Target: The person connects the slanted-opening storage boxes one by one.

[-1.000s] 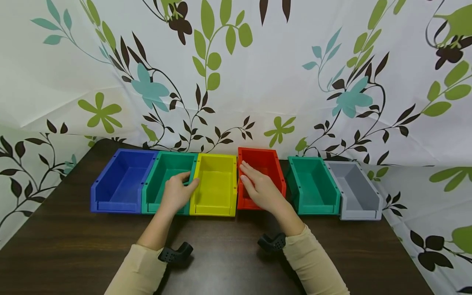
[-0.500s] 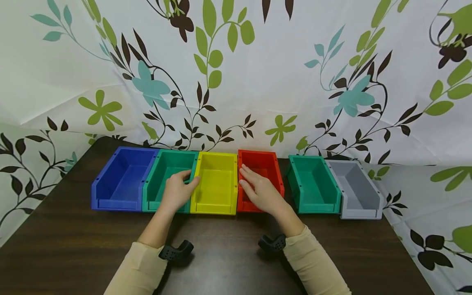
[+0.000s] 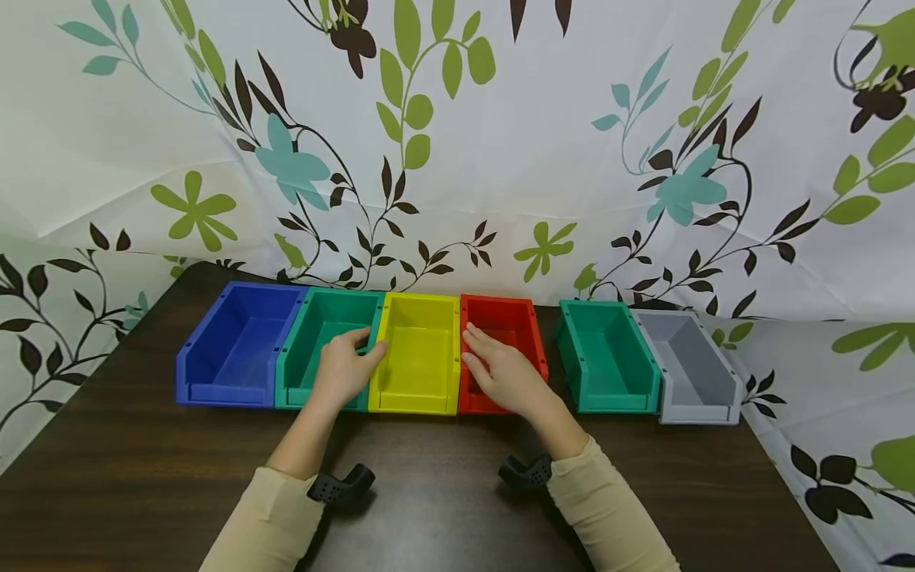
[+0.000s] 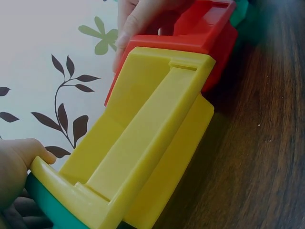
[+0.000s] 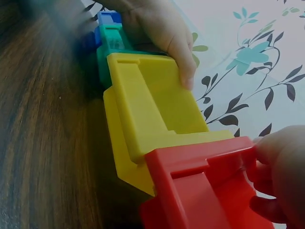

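My left hand [image 3: 345, 367] grips the adjoining walls of the left green bin [image 3: 293, 400] and the yellow bin [image 3: 418, 357]. Its thumb hooks over the yellow rim while the fingers reach down inside the green bin. My right hand [image 3: 506, 370] holds the left rim of the red bin [image 3: 525, 318], its fingers over the wall beside the yellow bin. In the right wrist view the red bin [image 5: 190, 191] sits against the yellow one, and curled fingers [image 5: 262, 186] show on its inner side. Front edges of the yellow and red bins stand nearly level.
At the row's left end stands a blue bin [image 3: 243, 342]. Beyond a narrow gap right of the red bin are another green bin [image 3: 615, 357] and a grey bin [image 3: 693, 373]. All stand on the dark wooden table [image 3: 436, 508] before a leaf-patterned cloth [image 3: 543, 119].
The red bin has shifted toward the person and slightly left, straightening beside the yellow bin. My right hand moved slightly with it; the left hand kept its place.
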`<control>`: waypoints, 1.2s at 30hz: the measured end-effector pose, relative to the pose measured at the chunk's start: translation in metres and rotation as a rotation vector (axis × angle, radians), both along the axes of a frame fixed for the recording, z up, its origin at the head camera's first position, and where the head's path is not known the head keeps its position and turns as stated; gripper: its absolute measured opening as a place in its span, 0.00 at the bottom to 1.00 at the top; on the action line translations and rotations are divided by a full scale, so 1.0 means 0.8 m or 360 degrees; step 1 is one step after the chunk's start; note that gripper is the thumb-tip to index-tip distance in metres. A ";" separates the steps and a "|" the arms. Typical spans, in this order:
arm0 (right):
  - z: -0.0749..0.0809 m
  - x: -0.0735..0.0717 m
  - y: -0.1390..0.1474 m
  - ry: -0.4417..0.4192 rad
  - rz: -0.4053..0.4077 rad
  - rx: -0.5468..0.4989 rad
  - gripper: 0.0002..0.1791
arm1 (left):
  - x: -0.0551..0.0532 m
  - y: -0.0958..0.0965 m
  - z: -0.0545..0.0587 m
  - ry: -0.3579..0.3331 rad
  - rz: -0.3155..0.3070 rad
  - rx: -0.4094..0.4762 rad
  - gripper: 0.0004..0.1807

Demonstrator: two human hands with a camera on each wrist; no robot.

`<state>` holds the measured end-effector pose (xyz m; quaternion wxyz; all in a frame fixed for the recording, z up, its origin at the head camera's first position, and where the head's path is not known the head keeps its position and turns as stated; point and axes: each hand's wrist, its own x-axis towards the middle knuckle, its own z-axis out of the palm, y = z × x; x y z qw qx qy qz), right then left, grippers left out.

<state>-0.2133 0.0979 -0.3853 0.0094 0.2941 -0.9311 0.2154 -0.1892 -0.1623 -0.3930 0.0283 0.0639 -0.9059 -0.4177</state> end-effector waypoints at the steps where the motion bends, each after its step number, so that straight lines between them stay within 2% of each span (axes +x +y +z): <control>1: 0.000 0.000 0.000 -0.0002 -0.0006 0.0010 0.30 | 0.000 0.000 0.001 0.0000 -0.0001 0.0000 0.31; 12: -0.002 0.004 0.002 0.0002 -0.0085 0.0009 0.30 | -0.001 0.003 0.005 0.0037 -0.0026 0.0008 0.32; 18: -0.004 0.001 0.007 -0.0070 -0.0048 -0.0123 0.30 | 0.001 0.004 0.003 0.0011 0.0021 0.0027 0.31; 22: 0.004 -0.002 0.018 -0.0052 -0.0043 -0.0271 0.29 | 0.002 0.005 0.004 0.0001 0.0044 0.0018 0.31; 29: 0.026 -0.012 0.054 0.0083 -0.0196 -0.0474 0.26 | 0.000 -0.003 0.006 0.0001 0.0098 0.0011 0.31; 36: 0.027 -0.016 0.112 0.0026 -0.0440 -0.0485 0.27 | 0.002 -0.011 0.006 -0.0037 0.0096 0.0008 0.31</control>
